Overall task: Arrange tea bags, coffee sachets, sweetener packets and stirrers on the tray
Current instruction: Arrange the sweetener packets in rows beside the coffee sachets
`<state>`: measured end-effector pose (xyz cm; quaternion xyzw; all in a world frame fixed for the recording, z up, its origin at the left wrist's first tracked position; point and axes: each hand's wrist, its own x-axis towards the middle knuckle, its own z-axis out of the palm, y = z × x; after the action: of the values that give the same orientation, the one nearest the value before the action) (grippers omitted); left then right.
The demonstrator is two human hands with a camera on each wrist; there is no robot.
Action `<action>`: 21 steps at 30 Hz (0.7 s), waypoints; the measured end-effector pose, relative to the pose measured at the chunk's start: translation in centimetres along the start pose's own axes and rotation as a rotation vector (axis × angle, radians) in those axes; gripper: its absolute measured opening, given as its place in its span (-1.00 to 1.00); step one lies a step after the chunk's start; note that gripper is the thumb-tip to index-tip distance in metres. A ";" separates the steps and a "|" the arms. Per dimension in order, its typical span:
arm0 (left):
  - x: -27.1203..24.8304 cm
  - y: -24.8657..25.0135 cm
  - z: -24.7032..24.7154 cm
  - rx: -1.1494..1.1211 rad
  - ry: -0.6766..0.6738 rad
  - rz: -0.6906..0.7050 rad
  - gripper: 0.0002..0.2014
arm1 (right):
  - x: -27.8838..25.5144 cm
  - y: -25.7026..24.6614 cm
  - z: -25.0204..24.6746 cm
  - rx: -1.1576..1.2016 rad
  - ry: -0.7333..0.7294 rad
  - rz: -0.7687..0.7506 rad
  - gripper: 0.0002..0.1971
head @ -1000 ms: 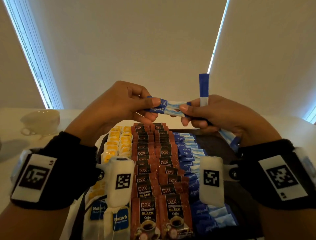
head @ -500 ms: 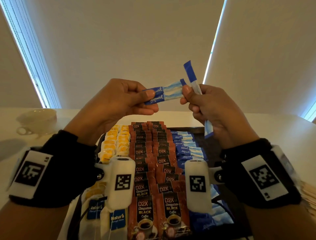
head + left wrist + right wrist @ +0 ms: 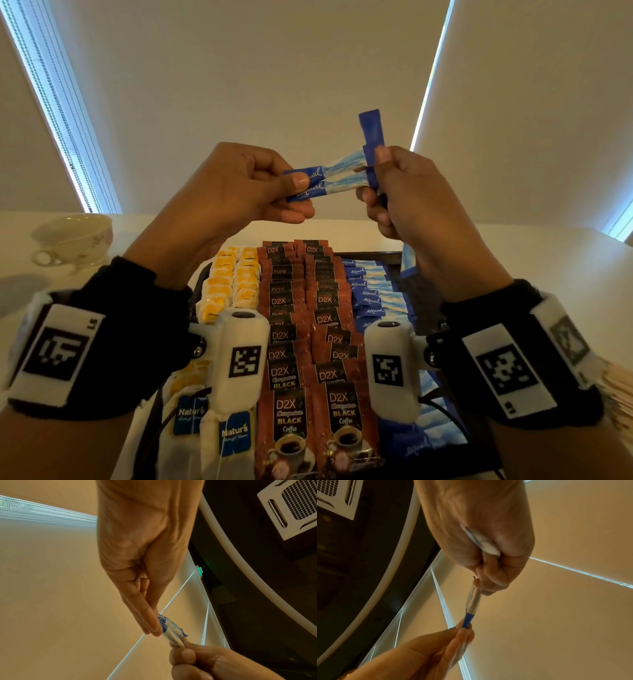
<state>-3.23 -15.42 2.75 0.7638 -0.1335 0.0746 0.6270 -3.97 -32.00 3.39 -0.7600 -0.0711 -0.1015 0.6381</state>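
Observation:
Both hands are raised above the dark tray (image 3: 368,256). My left hand (image 3: 236,185) pinches the dark end of two blue-and-white sweetener packets (image 3: 330,176) that lie side by side; my right hand (image 3: 394,192) pinches their other end. The right hand also grips another sweetener packet (image 3: 371,128) that stands upright through the fist, its lower end (image 3: 407,262) hanging below. The same packets (image 3: 169,628) show in the left wrist view and the packets (image 3: 471,605) in the right wrist view. On the tray lie rows of tea bags (image 3: 222,291), coffee sachets (image 3: 301,335) and sweetener packets (image 3: 373,291).
A white teacup (image 3: 70,240) stands on the white table (image 3: 534,253) at the far left. Pale wooden stirrers (image 3: 616,394) lie at the right edge beyond my right wrist. A bare dark strip of the tray (image 3: 424,294) runs right of the sweetener row.
Both hands have risen from just above the tray. The upright packet in my right hand has swung from tilted to nearly vertical, and two side-by-side packets now stretch between the hands.

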 end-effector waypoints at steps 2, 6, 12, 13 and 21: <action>0.0 -0.1 -0.1 0.018 0.004 0.000 -0.92 | 0.2 -0.1 0.0 0.039 -0.006 0.059 -0.75; 0.1 -0.2 -0.3 0.039 0.008 0.007 -0.90 | 0.4 -0.4 -0.4 0.100 -0.002 0.204 -0.72; 0.2 -0.2 -0.4 0.057 0.014 0.015 -0.92 | 0.2 0.9 -0.5 -0.068 -0.019 0.038 -0.61; 0.2 -0.2 -0.4 0.059 0.014 0.018 -0.92 | 0.2 0.9 -0.5 -0.010 0.009 0.029 -0.64; 0.1 -0.2 -0.5 0.089 0.019 0.036 -0.92 | 1.0 0.5 -0.9 0.150 0.171 0.054 -0.75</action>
<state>-2.99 -14.87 2.67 0.7876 -0.1380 0.0988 0.5924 -2.92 -33.04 3.28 -0.7004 -0.0032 -0.1429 0.6993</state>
